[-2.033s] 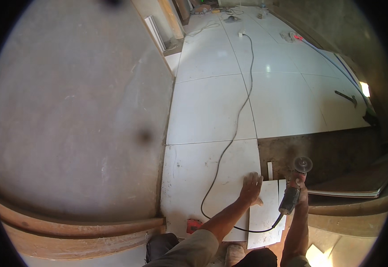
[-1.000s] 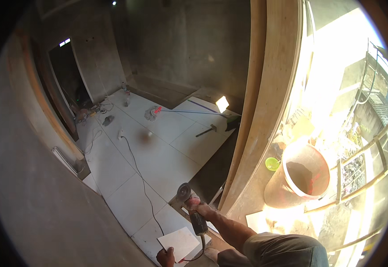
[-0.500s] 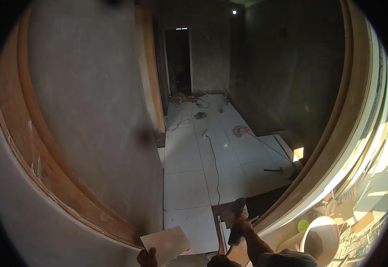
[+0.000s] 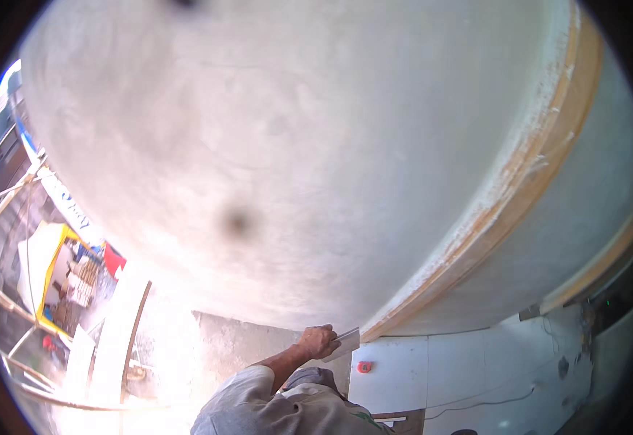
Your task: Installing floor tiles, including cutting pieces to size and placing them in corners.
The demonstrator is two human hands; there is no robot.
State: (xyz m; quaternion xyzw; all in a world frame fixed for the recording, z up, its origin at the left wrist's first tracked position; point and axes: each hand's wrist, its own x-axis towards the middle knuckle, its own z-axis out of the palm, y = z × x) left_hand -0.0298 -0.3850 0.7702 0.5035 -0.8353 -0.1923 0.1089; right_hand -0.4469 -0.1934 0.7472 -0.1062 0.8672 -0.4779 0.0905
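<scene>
Head view: left hand clamped on cut tile piece by wall's wood trim, right hand out of shot; carry it w/ firm grip, edge off wall.

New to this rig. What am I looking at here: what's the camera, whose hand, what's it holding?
There is no machine: a person works bare-handed, and a wide fisheye camera on their head looks down, so straight edges bend. The single view is mostly filled by a pale plastered wall with a wooden frame edge running along it. One hand reaches up from the lower edge, gripping a flat white tile piece; which hand it is I cannot tell, and the other is out of view. Lower right is a white tiled floor with a small red object and a thin cable.
</scene>
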